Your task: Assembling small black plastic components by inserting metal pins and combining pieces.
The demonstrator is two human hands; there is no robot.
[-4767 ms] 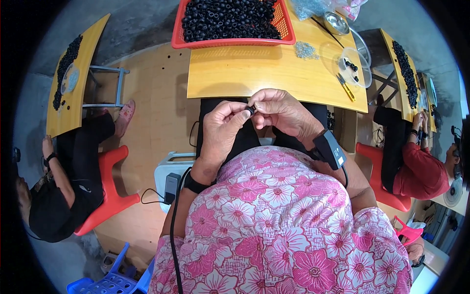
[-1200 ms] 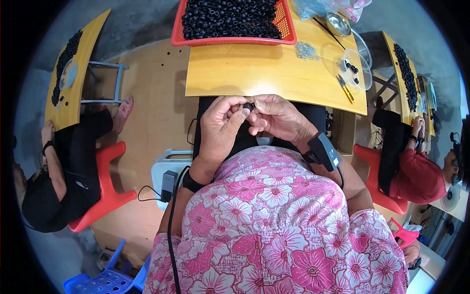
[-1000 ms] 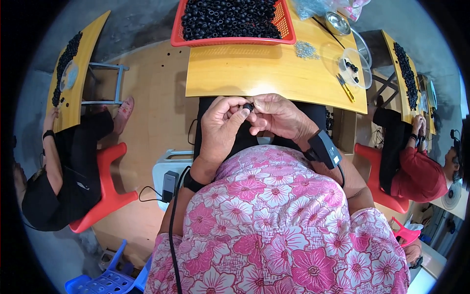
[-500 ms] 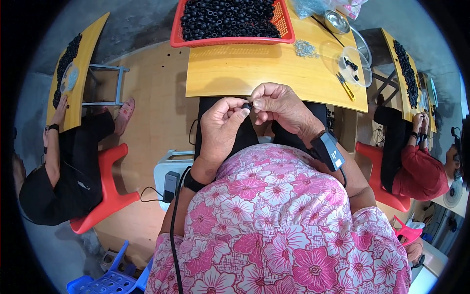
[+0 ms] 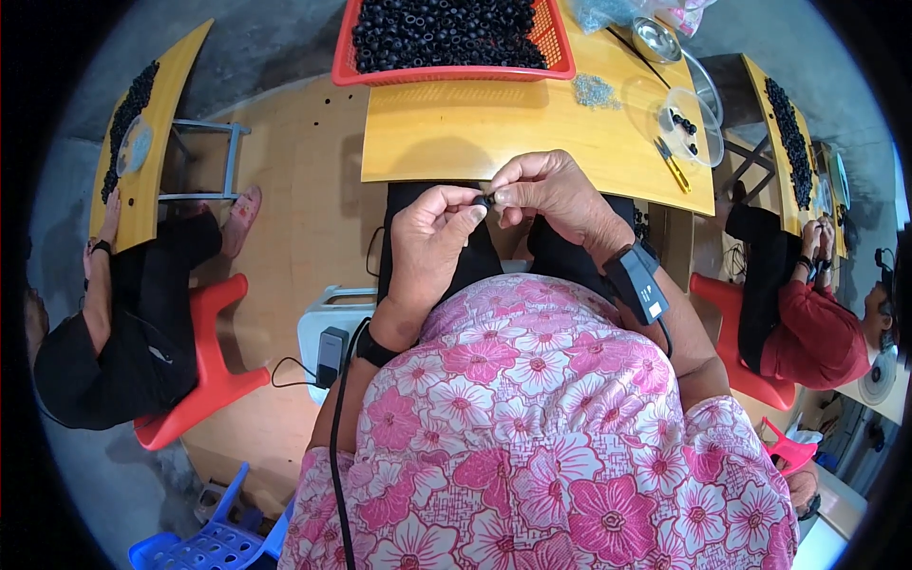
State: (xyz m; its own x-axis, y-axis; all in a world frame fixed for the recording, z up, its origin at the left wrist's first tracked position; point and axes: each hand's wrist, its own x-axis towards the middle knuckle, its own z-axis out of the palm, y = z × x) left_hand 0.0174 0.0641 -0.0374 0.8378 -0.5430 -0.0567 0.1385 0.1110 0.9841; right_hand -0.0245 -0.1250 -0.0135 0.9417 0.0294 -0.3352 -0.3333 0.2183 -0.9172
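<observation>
Just in front of the table's near edge, my left hand [image 5: 427,242] pinches a small round black part [image 5: 484,201] between thumb and fingertips. My right hand [image 5: 551,199] meets it there, its thumb and forefinger closed at the part's right side. Whether the right fingertips also hold a tiny piece is too small to make out. A red plastic basket [image 5: 456,76] heaped with black ring-like parts [image 5: 442,36] stands at the table's far side. Beside it lies a little pile of small clear pieces [image 5: 595,92].
On the right of the yellow table [image 5: 427,133] are a clear plastic dish [image 5: 703,138] with several black parts, a yellow-handled tool [image 5: 674,169] and a metal bowl [image 5: 655,40]. Co-workers sit at tables left and right. A white stool [image 5: 318,332] stands at my left.
Both hands have shifted very slightly, the right one upward, with fingertips still together at the black part. The view has tilted a little.
</observation>
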